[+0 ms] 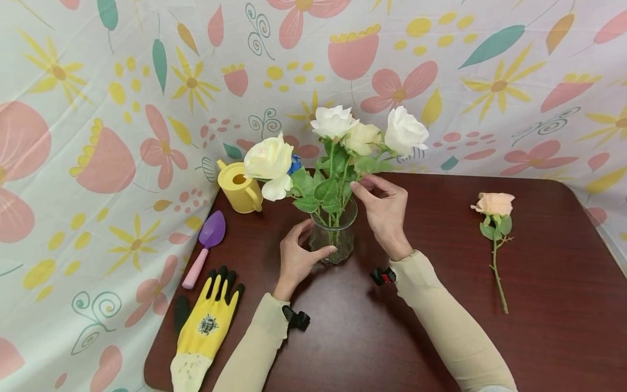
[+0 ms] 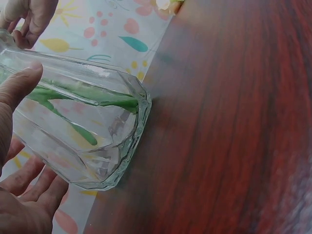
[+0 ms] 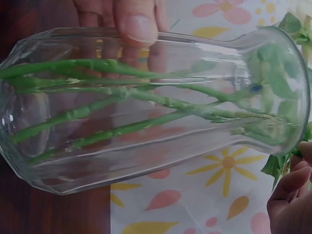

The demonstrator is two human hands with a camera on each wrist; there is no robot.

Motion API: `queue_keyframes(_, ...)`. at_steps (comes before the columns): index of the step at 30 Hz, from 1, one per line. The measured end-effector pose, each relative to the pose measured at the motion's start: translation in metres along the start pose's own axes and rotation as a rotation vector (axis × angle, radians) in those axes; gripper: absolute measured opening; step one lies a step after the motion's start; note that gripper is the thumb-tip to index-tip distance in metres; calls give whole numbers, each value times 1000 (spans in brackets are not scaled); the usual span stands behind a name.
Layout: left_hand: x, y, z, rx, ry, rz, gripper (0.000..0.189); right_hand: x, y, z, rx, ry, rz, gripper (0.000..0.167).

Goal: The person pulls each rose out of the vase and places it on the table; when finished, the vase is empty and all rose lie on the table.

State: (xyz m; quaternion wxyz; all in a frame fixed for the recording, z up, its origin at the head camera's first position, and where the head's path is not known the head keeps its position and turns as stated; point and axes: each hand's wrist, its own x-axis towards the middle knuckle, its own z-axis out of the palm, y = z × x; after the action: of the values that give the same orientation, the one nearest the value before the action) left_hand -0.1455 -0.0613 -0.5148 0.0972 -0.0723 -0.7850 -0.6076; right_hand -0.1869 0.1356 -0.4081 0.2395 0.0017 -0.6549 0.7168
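Note:
A clear faceted glass vase (image 1: 338,239) stands on the table with green stems (image 3: 122,92) crossing inside it. My left hand (image 1: 300,253) holds the vase, thumb across the front and fingers behind, as the left wrist view also shows. White roses (image 1: 405,130) and a cream rose (image 1: 362,139) rise above the rim, with a large cream-white rose (image 1: 268,158) leaning left. A small blue flower (image 1: 295,164) is partly hidden. At the rim's right side, my right hand (image 1: 387,209) pinches a rose's leafy stem between thumb and fingers; leaves partly cover the grip.
A peach rose (image 1: 495,204) lies on the right of the dark wooden table (image 1: 441,245). To the left are a yellow watering can (image 1: 240,190), a purple trowel (image 1: 211,231) with a pink handle, and yellow-black gloves (image 1: 208,321). Patterned cloth (image 1: 313,54) hangs behind.

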Motion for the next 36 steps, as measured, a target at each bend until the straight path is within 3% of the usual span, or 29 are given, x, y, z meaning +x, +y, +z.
queue_keyframes(17, -1, 1, -1, -14, 0, -7, 76, 4, -11, -2, 39, 62, -57, 19)
queue_keyframes(36, -1, 1, -1, -26, 0, -3, 75, 15, -39, -14, 217, 86, -157, 19)
